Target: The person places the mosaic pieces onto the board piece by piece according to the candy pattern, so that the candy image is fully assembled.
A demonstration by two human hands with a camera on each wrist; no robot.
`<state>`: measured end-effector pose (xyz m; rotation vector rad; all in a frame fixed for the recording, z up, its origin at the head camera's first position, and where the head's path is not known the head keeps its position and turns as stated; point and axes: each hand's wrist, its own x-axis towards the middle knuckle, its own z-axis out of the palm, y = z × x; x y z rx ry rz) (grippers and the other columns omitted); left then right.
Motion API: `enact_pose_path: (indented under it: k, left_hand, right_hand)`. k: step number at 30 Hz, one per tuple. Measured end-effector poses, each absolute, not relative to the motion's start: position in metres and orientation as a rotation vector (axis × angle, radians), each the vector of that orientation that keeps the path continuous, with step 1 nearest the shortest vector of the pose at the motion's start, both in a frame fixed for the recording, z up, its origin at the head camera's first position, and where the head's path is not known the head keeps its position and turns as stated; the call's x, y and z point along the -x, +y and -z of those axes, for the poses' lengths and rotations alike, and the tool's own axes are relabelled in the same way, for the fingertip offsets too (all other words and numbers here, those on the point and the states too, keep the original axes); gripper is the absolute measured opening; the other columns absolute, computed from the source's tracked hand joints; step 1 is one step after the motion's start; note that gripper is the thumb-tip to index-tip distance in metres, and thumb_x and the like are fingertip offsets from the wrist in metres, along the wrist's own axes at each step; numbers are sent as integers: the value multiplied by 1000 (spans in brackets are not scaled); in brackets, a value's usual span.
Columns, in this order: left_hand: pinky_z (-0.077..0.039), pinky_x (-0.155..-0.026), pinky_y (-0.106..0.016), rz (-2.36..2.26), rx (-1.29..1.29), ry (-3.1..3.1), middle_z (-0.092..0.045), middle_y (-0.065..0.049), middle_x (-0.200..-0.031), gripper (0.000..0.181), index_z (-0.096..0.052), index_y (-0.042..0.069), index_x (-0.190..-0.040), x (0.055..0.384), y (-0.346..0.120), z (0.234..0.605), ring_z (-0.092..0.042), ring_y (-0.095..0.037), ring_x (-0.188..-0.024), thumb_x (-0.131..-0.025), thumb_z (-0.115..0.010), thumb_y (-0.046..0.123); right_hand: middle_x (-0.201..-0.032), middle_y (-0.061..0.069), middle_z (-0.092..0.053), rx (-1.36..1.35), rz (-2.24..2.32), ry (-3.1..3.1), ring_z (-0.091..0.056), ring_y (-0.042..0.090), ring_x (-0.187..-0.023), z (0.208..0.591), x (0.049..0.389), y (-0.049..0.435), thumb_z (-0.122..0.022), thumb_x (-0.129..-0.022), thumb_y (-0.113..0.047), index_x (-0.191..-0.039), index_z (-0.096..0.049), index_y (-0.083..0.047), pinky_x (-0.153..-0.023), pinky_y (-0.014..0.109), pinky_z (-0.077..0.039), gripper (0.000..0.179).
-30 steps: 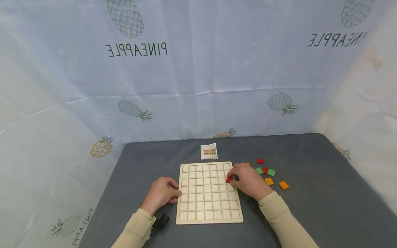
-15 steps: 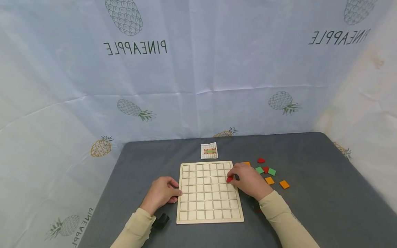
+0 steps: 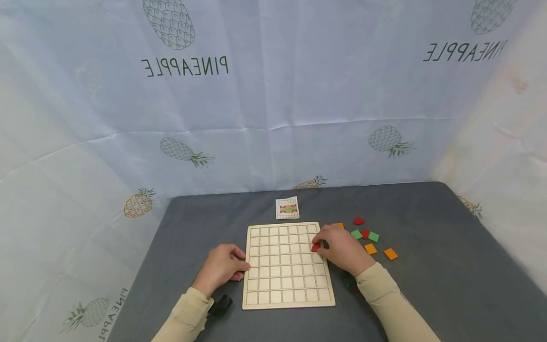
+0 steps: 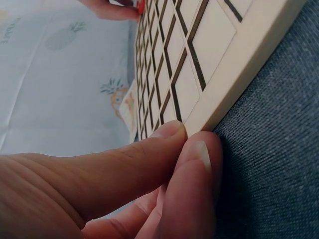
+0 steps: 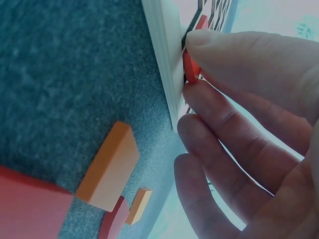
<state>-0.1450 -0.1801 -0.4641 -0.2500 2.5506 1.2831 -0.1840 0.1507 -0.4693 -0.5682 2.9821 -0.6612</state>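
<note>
A wooden grid board [image 3: 275,271] lies flat on the table. My left hand [image 3: 222,266] pinches its left edge, the thumb on the rim and the index finger against the side, as the left wrist view shows. Over the rightmost column, in the upper half, my right hand [image 3: 344,248] pinches a small red tile [image 5: 193,67] between thumb and fingers. The tile touches or nearly touches the grid; its exact seat is partly hidden by the thumb.
Right of the board lie loose red tiles [image 3: 359,221], green tiles [image 3: 373,236] and orange tiles [image 3: 391,254]. Behind the board is a small pattern card [image 3: 287,209]. A pineapple-print cloth [image 3: 265,95] hangs behind the grey table [image 3: 205,218].
Both hands, the board and the red tile keep their places. Only the head view shifts very slightly.
</note>
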Motion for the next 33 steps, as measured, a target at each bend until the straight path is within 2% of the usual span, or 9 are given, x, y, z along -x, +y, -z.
enact_pose_path:
  k: [6,14,18,20,22,25,27,33]
  left_hand:
    - [-64,-58,-33,-1261,247,2539,-74,-10,-80,27,-72,1,-105,147,-180,464,-72,-17,-62,-85,-90,6]
    - [-63,-58,-34,-1210,228,2554,-72,-9,-79,27,-71,1,-103,150,-180,462,-71,-19,-62,-85,-91,7]
    - [-63,-58,-34,-1221,222,2552,-73,-9,-79,27,-71,2,-103,151,-180,464,-71,-18,-62,-85,-91,8]
    - [-63,-58,-34,-1221,223,2547,-73,-9,-79,28,-71,2,-103,151,-180,464,-71,-18,-62,-85,-91,8]
    - [-63,-58,-34,-1224,222,2540,-73,-9,-79,28,-71,2,-103,151,-181,464,-71,-18,-62,-85,-91,9]
    - [-64,-59,-34,-1238,223,2518,-74,-10,-80,29,-71,2,-103,152,-183,465,-71,-18,-62,-85,-92,9]
    - [-64,-59,-34,-1250,224,2504,-74,-10,-81,29,-70,2,-103,153,-184,465,-72,-19,-63,-85,-92,9]
    - [-64,-60,-34,-1268,224,2473,-74,-10,-83,29,-70,3,-103,154,-187,465,-72,-19,-64,-85,-92,9]
  right_hand:
    - [-98,-4,-71,542,680,2969,-57,11,-84,470,182,150,-87,-90,-9,-103,-84,-16,-73,29,-56,15]
    - [-99,-4,-70,539,687,2960,-57,11,-85,469,183,152,-88,-90,-12,-105,-84,-16,-72,28,-55,15]
    - [-104,-1,-73,551,697,2963,-64,19,-95,467,184,162,-88,-91,-13,-108,-84,-15,-80,36,-61,17]
    - [-114,4,-76,540,689,2973,-69,27,-110,465,182,172,-87,-92,-15,-110,-84,-15,-91,43,-63,18]
    - [-119,7,-76,528,687,2976,-70,31,-115,463,179,186,-86,-93,-15,-113,-83,-14,-96,48,-63,20]
    - [-120,8,-77,505,662,2999,-71,33,-114,459,172,211,-86,-94,-16,-112,-83,-14,-96,52,-62,19]
    - [-112,5,-76,489,640,3017,-71,29,-104,457,167,228,-87,-92,-18,-110,-82,-13,-91,52,-63,19]
    - [-107,7,-77,361,572,3078,-72,30,-98,455,153,280,-90,-88,-21,-107,-82,-9,-86,56,-63,24]
